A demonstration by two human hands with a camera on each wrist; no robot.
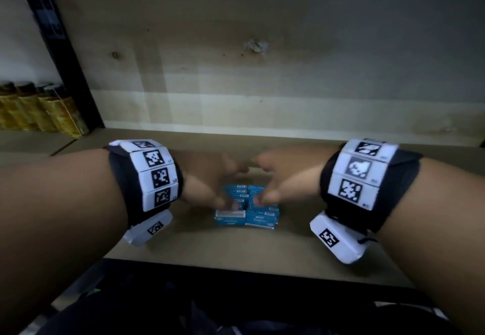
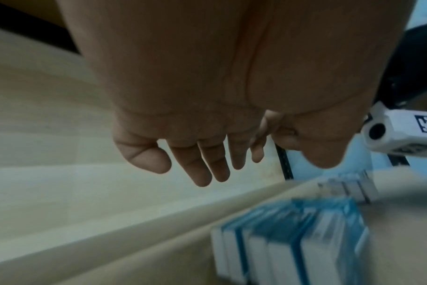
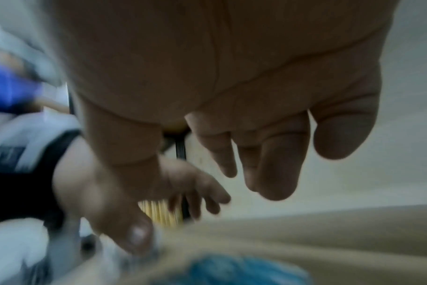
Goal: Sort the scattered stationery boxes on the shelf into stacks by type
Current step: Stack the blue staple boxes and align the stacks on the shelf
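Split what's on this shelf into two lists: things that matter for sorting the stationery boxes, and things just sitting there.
Part of the job:
- blue staple boxes, grouped mid-shelf
- left hand and right hand, open above them
- small pale boxes beyond the blue ones, too blurred to identify

Just lying about:
- yellow-labelled jars in the neighbouring bay at left
- wooden back panel

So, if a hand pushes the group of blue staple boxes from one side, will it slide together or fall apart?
The blue staple boxes look like separate small cartons, so a one-sided push would probably split them. The shelf looks smooth, so they should slide rather than tip. Staples are probably heavy for their size.
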